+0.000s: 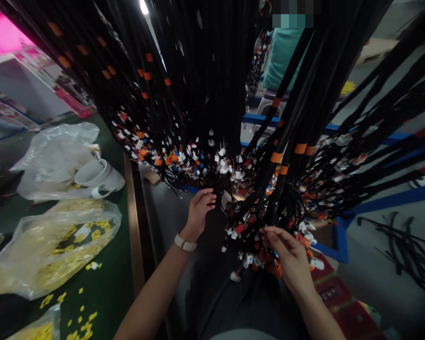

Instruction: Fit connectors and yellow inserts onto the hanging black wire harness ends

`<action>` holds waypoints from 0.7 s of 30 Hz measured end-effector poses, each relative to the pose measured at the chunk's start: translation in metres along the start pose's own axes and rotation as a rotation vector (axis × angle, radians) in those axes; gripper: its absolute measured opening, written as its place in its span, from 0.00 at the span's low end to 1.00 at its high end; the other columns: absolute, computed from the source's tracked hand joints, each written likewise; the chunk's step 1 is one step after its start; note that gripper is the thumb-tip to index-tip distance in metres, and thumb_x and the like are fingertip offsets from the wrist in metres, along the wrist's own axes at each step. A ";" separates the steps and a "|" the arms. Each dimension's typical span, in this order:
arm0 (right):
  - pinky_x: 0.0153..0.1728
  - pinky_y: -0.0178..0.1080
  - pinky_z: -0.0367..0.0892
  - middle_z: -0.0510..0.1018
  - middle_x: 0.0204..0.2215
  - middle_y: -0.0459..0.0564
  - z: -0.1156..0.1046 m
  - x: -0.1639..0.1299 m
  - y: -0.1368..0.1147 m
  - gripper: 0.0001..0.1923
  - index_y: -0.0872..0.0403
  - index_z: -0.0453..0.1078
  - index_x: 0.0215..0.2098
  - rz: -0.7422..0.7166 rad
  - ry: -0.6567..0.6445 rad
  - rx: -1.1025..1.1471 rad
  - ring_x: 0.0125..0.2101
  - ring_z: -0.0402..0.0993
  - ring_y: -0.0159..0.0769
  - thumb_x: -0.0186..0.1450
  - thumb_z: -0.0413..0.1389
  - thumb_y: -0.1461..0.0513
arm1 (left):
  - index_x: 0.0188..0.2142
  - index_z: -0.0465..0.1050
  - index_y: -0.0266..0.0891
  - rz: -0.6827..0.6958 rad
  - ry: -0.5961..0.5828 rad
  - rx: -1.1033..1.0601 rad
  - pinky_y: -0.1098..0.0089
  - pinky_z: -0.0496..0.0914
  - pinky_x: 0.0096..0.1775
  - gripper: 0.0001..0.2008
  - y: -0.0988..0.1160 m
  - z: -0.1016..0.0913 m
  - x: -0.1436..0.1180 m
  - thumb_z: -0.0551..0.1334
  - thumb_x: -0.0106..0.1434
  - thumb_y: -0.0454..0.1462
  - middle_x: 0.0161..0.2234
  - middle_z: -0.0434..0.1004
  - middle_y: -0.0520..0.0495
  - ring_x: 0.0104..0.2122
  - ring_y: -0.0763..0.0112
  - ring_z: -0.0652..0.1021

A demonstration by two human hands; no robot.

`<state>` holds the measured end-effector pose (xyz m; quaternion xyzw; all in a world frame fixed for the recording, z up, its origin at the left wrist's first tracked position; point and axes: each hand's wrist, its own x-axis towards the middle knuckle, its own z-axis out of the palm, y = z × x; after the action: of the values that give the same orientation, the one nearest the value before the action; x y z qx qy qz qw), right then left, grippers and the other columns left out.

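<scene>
Head view: hovering with left hand (pixel 197 215) loosely curled, left of near black cables (pixel 285 200); poised with right hand (pixel 290 255) beside connectors (pixel 250 259), well apart, unable to tell if gripping.

Pale wristband (pixel 185 242), dark grey clothing (pixel 221 307)

Matt cable bundles (pixel 315 94), glossy plastic bags (pixel 56 146)

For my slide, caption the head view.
Left hand and right hand near hanging black cables with bunched connectors, a mug off to the left.
</scene>
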<state>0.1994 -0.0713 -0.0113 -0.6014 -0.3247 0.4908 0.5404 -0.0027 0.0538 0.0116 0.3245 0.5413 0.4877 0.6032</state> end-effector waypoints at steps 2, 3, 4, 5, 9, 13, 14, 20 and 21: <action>0.37 0.42 0.71 0.78 0.39 0.53 -0.001 0.001 0.002 0.15 0.53 0.73 0.39 -0.026 0.017 -0.055 0.36 0.74 0.41 0.59 0.58 0.52 | 0.40 0.73 0.38 0.090 -0.055 0.156 0.72 0.67 0.36 0.14 -0.003 0.004 -0.002 0.62 0.54 0.40 0.38 0.76 0.45 0.38 0.70 0.74; 0.38 0.43 0.71 0.77 0.41 0.53 -0.001 0.001 0.003 0.15 0.52 0.73 0.39 -0.044 0.029 -0.083 0.38 0.74 0.42 0.59 0.58 0.53 | 0.43 0.72 0.39 0.150 -0.102 0.252 0.70 0.67 0.40 0.15 -0.006 0.006 -0.004 0.62 0.56 0.40 0.41 0.75 0.43 0.41 0.68 0.74; 0.40 0.43 0.70 0.76 0.44 0.53 -0.001 0.001 0.003 0.15 0.52 0.72 0.41 -0.064 0.038 -0.108 0.41 0.73 0.43 0.59 0.57 0.53 | 0.46 0.71 0.40 0.212 -0.158 0.349 0.67 0.67 0.43 0.17 -0.008 0.007 -0.006 0.61 0.57 0.41 0.45 0.74 0.43 0.45 0.66 0.73; 0.42 0.44 0.70 0.74 0.47 0.53 -0.001 0.001 0.003 0.15 0.51 0.72 0.42 -0.082 0.045 -0.129 0.43 0.72 0.43 0.60 0.57 0.53 | 0.49 0.69 0.41 0.271 -0.217 0.434 0.65 0.65 0.48 0.19 -0.011 0.009 -0.008 0.61 0.57 0.41 0.49 0.72 0.42 0.49 0.64 0.71; 0.41 0.44 0.71 0.75 0.45 0.55 0.003 0.001 -0.001 0.24 0.51 0.64 0.53 -0.090 -0.042 -0.186 0.44 0.72 0.43 0.60 0.56 0.53 | 0.59 0.57 0.42 0.458 -0.423 0.658 0.58 0.54 0.58 0.32 -0.022 0.009 -0.013 0.63 0.56 0.42 0.59 0.60 0.41 0.58 0.61 0.61; 0.36 0.40 0.73 0.70 0.51 0.57 0.012 0.005 -0.005 0.34 0.51 0.51 0.61 -0.118 -0.129 -0.218 0.41 0.72 0.40 0.60 0.56 0.54 | 0.63 0.47 0.40 0.510 -0.563 0.761 0.56 0.52 0.59 0.43 -0.029 0.008 -0.015 0.66 0.52 0.43 0.61 0.55 0.37 0.60 0.58 0.57; 0.35 0.39 0.73 0.65 0.55 0.58 0.014 0.007 -0.005 0.35 0.50 0.50 0.62 -0.135 -0.124 -0.226 0.41 0.72 0.38 0.60 0.56 0.54 | 0.63 0.46 0.40 0.507 -0.580 0.768 0.56 0.53 0.59 0.45 -0.030 0.008 -0.016 0.67 0.51 0.43 0.61 0.56 0.37 0.60 0.58 0.58; 0.27 0.37 0.71 0.68 0.49 0.57 0.016 0.018 -0.011 0.33 0.52 0.54 0.59 -0.122 -0.117 -0.264 0.23 0.68 0.28 0.59 0.57 0.54 | 0.64 0.43 0.41 0.413 -0.638 0.764 0.58 0.63 0.52 0.46 -0.029 0.009 -0.018 0.67 0.51 0.39 0.56 0.63 0.37 0.51 0.59 0.69; 0.25 0.36 0.69 0.69 0.47 0.55 0.014 0.019 -0.012 0.32 0.52 0.56 0.58 -0.112 -0.132 -0.254 0.22 0.66 0.27 0.58 0.57 0.54 | 0.63 0.45 0.41 0.404 -0.644 0.758 0.59 0.64 0.51 0.44 -0.029 0.009 -0.019 0.66 0.51 0.38 0.55 0.64 0.38 0.49 0.60 0.71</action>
<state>0.1934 -0.0464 -0.0036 -0.6124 -0.4517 0.4534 0.4641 0.0143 0.0285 -0.0067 0.7502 0.3940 0.2402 0.4735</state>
